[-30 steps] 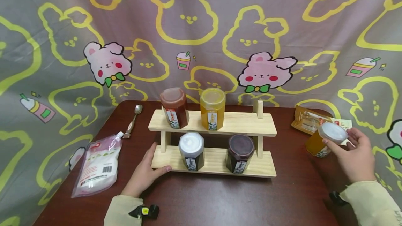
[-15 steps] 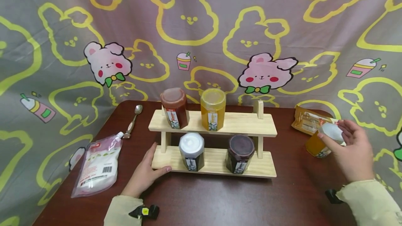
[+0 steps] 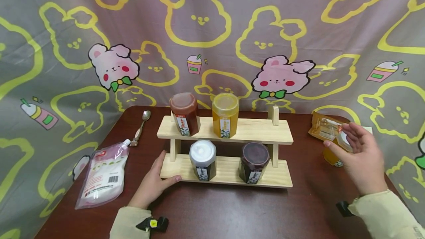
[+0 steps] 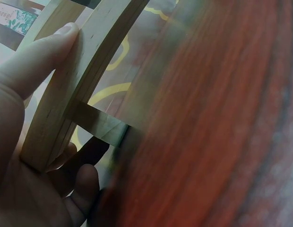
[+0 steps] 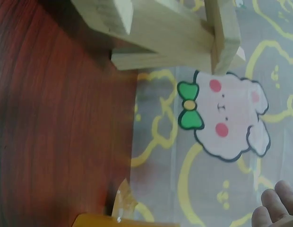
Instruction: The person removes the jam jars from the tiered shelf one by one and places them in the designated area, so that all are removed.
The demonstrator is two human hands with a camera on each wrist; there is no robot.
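Note:
My left hand (image 3: 153,183) grips the left end of the lower shelf of a two-tier wooden rack (image 3: 282,174); in the left wrist view its thumb lies over the board (image 4: 66,94) and its other fingers are beneath. On the upper shelf stand a red jar (image 3: 185,115) and a yellow jar (image 3: 225,115). A white-lidded dark jar (image 3: 203,160) and a dark purple jar (image 3: 254,163) stand below. My right hand (image 3: 362,161), fingers spread and holding nothing, is in front of an orange-yellow jar (image 3: 332,153) on the table, partly hiding it.
A brown packet (image 3: 323,127) lies behind the right jar. On the left are a spoon (image 3: 141,128) and a spouted white pouch (image 3: 105,174), both on the dark red table (image 3: 232,209). A patterned curtain (image 3: 212,28) hangs behind the table.
My right hand has let go of the orange-yellow jar and moved left, across the front of it. The jar stays in place. My left hand and the rack have not moved.

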